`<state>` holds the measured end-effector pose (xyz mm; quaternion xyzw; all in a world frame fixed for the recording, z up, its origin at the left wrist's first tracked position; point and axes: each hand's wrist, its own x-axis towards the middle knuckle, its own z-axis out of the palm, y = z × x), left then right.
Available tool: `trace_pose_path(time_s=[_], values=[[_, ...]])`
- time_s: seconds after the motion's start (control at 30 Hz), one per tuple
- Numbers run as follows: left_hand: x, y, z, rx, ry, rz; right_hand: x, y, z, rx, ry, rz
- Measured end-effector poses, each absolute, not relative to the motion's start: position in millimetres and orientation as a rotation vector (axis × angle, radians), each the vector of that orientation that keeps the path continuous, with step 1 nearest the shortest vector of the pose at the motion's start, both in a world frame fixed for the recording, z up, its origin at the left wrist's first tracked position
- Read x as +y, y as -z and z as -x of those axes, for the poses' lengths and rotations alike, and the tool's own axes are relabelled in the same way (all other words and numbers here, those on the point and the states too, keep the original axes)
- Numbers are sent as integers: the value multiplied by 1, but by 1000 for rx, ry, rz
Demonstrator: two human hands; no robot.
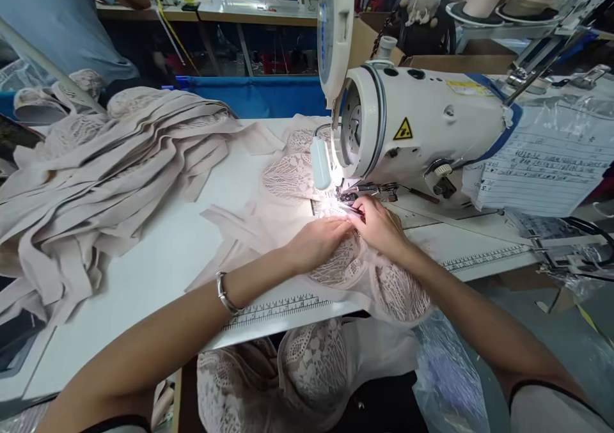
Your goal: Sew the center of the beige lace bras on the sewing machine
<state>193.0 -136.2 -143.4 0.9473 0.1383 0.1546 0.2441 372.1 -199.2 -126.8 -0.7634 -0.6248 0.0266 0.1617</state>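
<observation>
A pale pink lace bra [338,267] lies across the white table under the sewing machine [422,116], its cups spread in front of and behind the lit needle area. My left hand [319,244] is closed, its fingertips pinching the bra's edge just in front of the presser foot [349,196]. Beside it, almost touching, my right hand [381,228] is closed around a slim dark tool [354,210] whose kind I cannot make out. Its tip points left toward the needle. Bright lamp glare washes out the stitching spot.
A large heap of beige straps and lace pieces [125,158] covers the table's left side. More lace bras [311,362] hang at my lap. A handwritten sheet [542,158] hangs right of the machine. A person in a blue shirt [71,23] stands at the back left.
</observation>
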Motion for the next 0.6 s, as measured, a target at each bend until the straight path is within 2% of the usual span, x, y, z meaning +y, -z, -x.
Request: trace_pose_path(time_s=[0.17,0.37,0.6], values=[[-147,154,-189,536,-566,-2696,-198,140,-369,-1716,-95,2100],[-155,149,-187,586,-449,-2897,-202,140,-366,-1699,-127,2114],[-151,150,-188,551,-464,-2856,-203,147,-366,-1912,-56,2089]])
